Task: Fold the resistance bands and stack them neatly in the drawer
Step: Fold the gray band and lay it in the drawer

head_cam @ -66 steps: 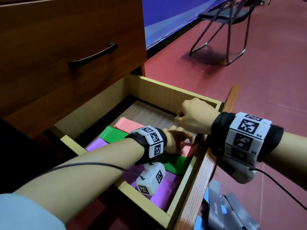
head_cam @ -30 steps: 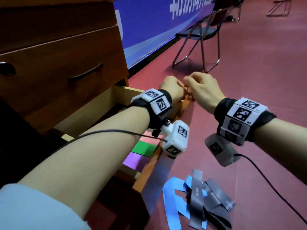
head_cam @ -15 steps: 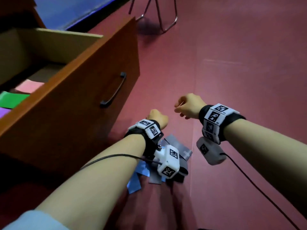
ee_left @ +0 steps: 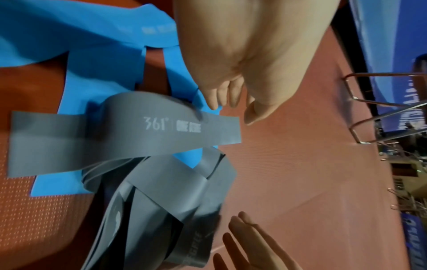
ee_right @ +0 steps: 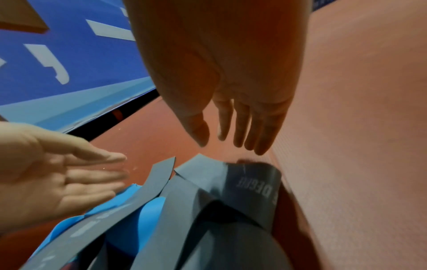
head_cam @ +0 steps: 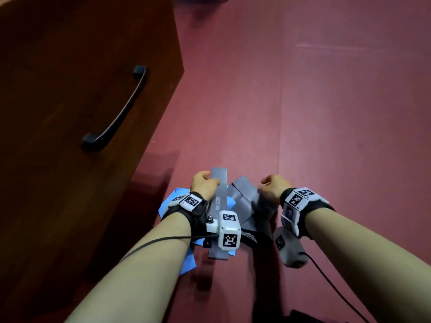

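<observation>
A heap of loose resistance bands lies on the red floor in front of the drawer. A flat grey band [ee_left: 138, 131] printed "361" lies across a blue band [ee_left: 92, 69], with tangled grey bands [ee_left: 173, 191] beside it. My left hand [ee_left: 231, 107] hangs over the far end of the printed band [head_cam: 219, 183], fingers relaxed, fingertips at its edge; I cannot tell if they touch. My right hand [ee_right: 231, 138] hovers with straight fingers just above the tangled grey bands [ee_right: 231, 191]. Neither hand [head_cam: 205, 183] [head_cam: 271, 186] holds anything.
The pulled-out drawer's wooden front [head_cam: 70, 66] with its black handle [head_cam: 116, 113] stands at the left, close to the heap. Red floor [head_cam: 326, 113] stretches ahead and right. Metal chair legs [ee_left: 381, 109] and a blue banner [ee_right: 57, 64] are farther off.
Both hands have left the drawer and dropped to the heap of bands on the floor. My view has tilted down, so the drawer's inside is out of sight.
</observation>
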